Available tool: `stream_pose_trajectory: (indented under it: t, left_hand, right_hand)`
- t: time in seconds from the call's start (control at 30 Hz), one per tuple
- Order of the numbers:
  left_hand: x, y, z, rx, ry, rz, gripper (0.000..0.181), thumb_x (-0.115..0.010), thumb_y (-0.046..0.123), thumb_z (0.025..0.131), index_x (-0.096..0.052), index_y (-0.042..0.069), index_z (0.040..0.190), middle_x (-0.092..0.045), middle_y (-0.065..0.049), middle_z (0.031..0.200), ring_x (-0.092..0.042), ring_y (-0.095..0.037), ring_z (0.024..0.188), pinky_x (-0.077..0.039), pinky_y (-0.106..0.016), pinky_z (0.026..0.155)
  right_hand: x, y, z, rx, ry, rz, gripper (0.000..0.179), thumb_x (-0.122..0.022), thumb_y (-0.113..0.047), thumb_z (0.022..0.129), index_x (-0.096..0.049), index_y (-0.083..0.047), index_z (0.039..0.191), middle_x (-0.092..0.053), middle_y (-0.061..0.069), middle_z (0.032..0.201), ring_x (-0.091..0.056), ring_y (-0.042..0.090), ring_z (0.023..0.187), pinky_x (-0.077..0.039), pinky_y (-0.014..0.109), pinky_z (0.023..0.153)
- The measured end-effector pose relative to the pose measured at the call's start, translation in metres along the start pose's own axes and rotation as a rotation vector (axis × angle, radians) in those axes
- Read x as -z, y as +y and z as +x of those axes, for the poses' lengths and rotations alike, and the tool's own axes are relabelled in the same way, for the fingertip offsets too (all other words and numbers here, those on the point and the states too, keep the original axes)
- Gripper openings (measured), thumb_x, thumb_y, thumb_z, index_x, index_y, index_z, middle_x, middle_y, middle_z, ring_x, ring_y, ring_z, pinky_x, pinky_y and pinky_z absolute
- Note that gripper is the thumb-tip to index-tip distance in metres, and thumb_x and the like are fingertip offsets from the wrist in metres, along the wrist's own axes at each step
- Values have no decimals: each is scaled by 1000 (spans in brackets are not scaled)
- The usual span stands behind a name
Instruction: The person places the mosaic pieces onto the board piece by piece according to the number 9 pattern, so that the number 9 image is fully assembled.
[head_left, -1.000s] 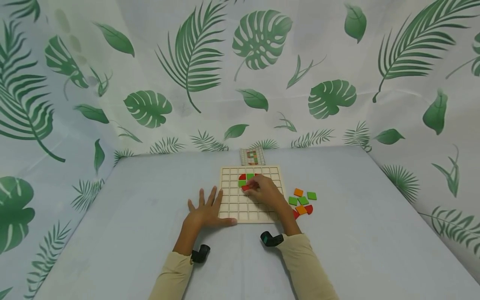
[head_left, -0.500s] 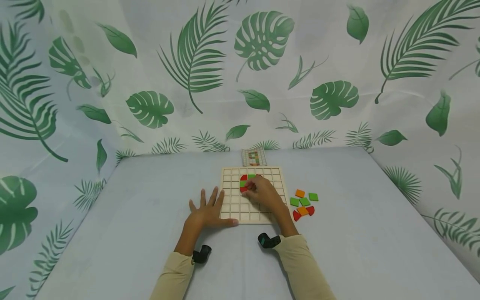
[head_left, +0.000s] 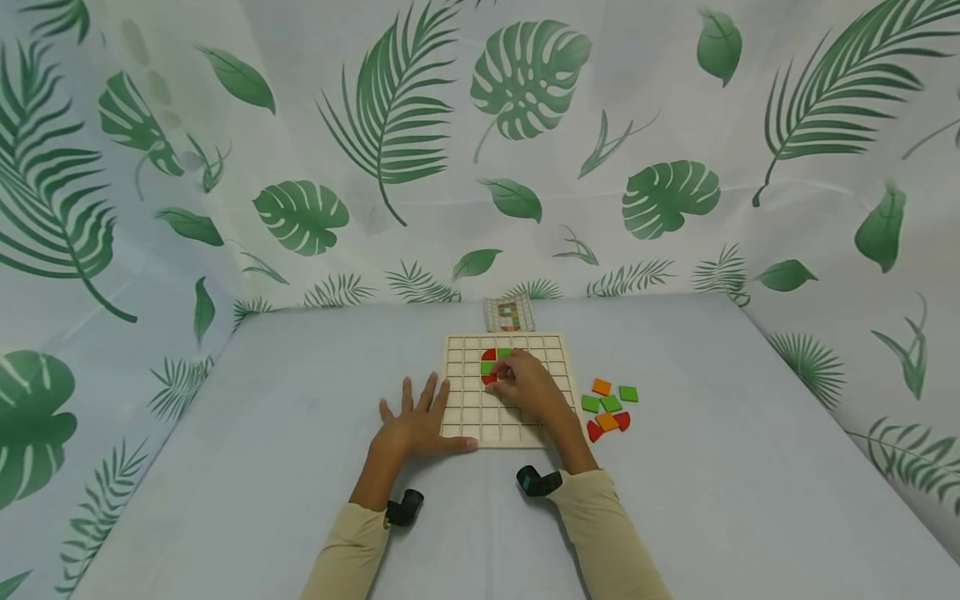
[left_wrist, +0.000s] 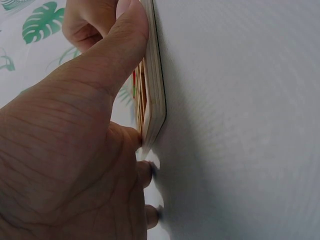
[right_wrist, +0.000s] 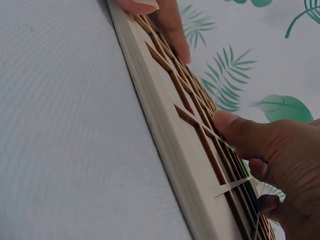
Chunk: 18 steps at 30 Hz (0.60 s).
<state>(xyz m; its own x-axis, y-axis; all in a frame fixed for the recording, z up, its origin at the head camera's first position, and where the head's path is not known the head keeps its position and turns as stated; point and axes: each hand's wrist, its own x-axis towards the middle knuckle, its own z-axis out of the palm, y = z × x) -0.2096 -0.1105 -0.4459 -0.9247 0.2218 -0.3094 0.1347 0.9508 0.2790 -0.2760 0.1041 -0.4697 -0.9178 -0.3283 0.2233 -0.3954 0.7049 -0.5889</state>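
Note:
A pale wooden grid board [head_left: 468, 417] lies on the table. My left hand [head_left: 411, 429] is spread at its left side, thumb on the front edge; the left wrist view shows that thumb [left_wrist: 132, 35] along the board's side. Over the upper middle of the grid is my right hand [head_left: 531, 387], fingers bent, with thumb and fingertips at a red quarter-round tile [head_left: 488, 379] in a cell. Behind it sit a green square tile [head_left: 487, 367], another red rounded tile [head_left: 489, 355] and a second green one [head_left: 504, 354]. The right hand covers the cells to the right.
Loose tiles lie right of the board: orange ones [head_left: 602, 387], green ones [head_left: 628, 393] and red rounded ones [head_left: 595, 431]. Behind the board a pattern card [head_left: 491, 321] shows a coloured figure on a grid. A leaf-printed cloth [head_left: 420, 225] hangs behind the table.
The red quarter-round tile, tilted in my right fingertips a second ago, now lies in the cell below the left green tile. My right hand has shifted only slightly; the left stays put.

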Motion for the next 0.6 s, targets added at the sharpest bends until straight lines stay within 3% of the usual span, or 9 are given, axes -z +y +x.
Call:
stream_pose_trajectory:
  t: [0.6]
  left_hand:
    - [1,2,0,-8,1,-4,111,-58,77,78,-12,17,159,-3,-9,166,6,-47,149,-7,-77,107]
  right_hand:
    - [4,1,-1,-3,-13,-19,23,-76,-26,87,-71,-6,98,-61,3,91,-55,15,83,-49,32,77]
